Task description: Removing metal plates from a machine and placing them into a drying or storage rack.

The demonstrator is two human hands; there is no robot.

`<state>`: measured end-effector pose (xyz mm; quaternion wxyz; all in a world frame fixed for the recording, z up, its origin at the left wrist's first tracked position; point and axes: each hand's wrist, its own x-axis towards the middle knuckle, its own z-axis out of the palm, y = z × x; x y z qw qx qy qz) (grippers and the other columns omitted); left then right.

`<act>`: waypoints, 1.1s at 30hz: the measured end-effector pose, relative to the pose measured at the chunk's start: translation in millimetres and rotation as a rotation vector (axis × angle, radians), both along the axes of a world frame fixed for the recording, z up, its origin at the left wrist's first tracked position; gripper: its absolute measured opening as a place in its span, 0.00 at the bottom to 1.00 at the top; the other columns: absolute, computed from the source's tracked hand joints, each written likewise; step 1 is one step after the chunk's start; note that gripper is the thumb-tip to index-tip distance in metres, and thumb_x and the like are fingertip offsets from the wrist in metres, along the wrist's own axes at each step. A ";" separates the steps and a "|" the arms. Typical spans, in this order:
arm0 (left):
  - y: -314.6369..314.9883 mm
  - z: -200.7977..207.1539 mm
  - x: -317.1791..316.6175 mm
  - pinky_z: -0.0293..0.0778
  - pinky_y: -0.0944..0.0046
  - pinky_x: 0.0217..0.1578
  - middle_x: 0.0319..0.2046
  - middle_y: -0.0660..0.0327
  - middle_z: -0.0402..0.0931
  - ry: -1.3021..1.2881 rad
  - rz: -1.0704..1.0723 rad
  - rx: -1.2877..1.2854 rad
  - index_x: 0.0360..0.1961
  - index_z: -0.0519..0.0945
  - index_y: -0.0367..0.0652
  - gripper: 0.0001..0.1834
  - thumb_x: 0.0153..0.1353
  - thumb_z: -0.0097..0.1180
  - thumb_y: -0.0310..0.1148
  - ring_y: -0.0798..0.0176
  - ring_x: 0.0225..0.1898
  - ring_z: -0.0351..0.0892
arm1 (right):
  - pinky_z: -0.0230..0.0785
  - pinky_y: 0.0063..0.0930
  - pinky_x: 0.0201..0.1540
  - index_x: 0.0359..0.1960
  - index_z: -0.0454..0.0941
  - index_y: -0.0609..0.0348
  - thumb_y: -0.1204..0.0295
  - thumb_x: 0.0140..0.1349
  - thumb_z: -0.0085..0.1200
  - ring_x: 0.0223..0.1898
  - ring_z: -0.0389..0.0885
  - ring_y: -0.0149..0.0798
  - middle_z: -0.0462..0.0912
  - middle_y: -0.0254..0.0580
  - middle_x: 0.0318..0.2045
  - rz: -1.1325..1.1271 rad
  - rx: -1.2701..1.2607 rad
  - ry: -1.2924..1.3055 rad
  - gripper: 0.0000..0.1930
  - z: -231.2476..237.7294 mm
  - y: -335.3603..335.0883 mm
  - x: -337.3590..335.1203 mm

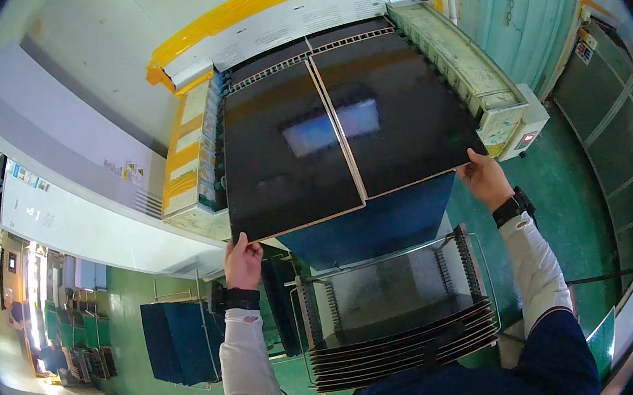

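Boards (pixel 385 352) lie layered in the slotted rack (pixel 467 268) before us. Arms outstretched, our left grip (pixel 244 263) and right grip (pixel 485 181) pinch the left black panel (pixel 282 166) and right black panel (pixel 400 110) (outer near corners, thumbs on top) between the conveyor's side rails (pixel 457 64).

Text unreadable, labels (pixel 132 169) on cabinet (pixel 91 137) (apparently blurred)
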<state>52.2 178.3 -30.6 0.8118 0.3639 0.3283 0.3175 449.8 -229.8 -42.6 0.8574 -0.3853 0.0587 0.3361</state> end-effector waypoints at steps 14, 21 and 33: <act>13.9 -15.2 11.3 0.76 0.65 0.35 0.30 0.64 0.76 0.051 0.008 -0.060 0.40 0.75 0.43 0.04 0.67 0.56 0.31 0.66 0.31 0.76 | 0.78 0.34 0.41 0.36 0.74 0.60 0.66 0.69 0.55 0.33 0.80 0.40 0.80 0.44 0.30 -0.011 -0.102 -0.007 0.09 -3.0 -1.1 2.8; 21.5 -28.0 -32.7 0.76 0.65 0.41 0.36 0.62 0.79 0.050 -0.174 0.099 0.42 0.77 0.41 0.08 0.69 0.55 0.34 0.67 0.35 0.77 | 0.75 0.26 0.40 0.40 0.78 0.59 0.65 0.69 0.54 0.37 0.80 0.33 0.83 0.38 0.38 0.349 -0.225 -0.219 0.10 15.0 -6.6 -53.8; -233.3 -3.4 -86.7 0.76 0.68 0.37 0.32 0.61 0.79 0.498 -0.801 0.039 0.43 0.79 0.37 0.08 0.66 0.55 0.29 0.68 0.33 0.79 | 0.72 0.32 0.44 0.47 0.80 0.62 0.62 0.63 0.58 0.40 0.80 0.36 0.84 0.41 0.39 1.383 -0.141 -0.758 0.17 -13.2 -111.8 -285.3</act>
